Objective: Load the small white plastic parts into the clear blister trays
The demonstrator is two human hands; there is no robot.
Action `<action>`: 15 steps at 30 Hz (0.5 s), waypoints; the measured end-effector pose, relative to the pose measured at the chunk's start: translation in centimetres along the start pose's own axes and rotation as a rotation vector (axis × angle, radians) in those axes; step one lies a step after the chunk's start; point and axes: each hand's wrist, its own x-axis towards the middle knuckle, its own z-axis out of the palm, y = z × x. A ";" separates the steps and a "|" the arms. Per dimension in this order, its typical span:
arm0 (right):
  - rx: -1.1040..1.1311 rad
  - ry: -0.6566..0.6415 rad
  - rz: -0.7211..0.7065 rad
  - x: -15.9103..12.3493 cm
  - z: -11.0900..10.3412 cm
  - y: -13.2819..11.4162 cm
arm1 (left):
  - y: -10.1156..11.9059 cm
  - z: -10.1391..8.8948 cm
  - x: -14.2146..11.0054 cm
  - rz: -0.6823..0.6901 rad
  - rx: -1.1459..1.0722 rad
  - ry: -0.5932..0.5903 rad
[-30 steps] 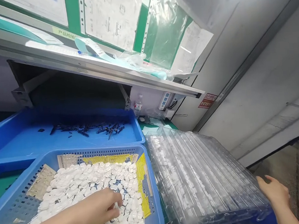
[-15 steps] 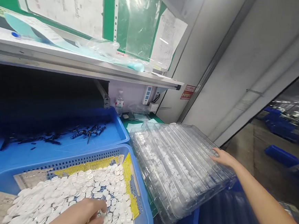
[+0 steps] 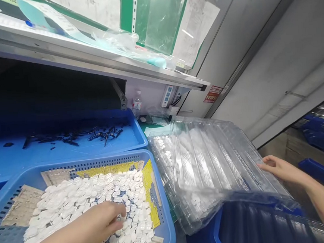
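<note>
The blue basket (image 3: 166, 218) has lots of white bits (image 3: 72, 197) in it. The left hand (image 3: 102, 221) is over them, fingers bent, thumb near finger; I cannot tell if it has one. The right hand (image 3: 279, 170) pinches the edge of a clear tray (image 3: 218, 162), crooked over a lower tray (image 3: 166, 181) with white bits inside. Farther back, a blue tub (image 3: 13, 161) holds black bits (image 3: 107, 135)

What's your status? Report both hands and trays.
Left hand at white pieces, grip unclear. Right hand gripping upper clear tray by right edge. It sits skewed, covering much of lower tray.
</note>
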 end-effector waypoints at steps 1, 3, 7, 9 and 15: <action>0.022 -0.049 0.041 -0.5 -0.1 -0.3 | -0.1 0.1 0.1 0.006 0.005 0.007; 0.050 -0.141 0.119 -1.8 0.0 -1.2 | -0.2 0.2 0.2 0.016 0.013 0.017; 0.098 -0.365 0.139 -4.2 0.1 -2.9 | -0.1 0.3 0.2 0.002 0.026 0.007; 0.063 -0.454 -0.009 -4.5 0.2 -3.4 | 0.0 0.3 0.2 -0.006 0.040 0.009; -0.156 -0.187 -0.332 -1.5 2.3 -3.3 | 0.0 0.7 0.5 -0.005 0.098 0.022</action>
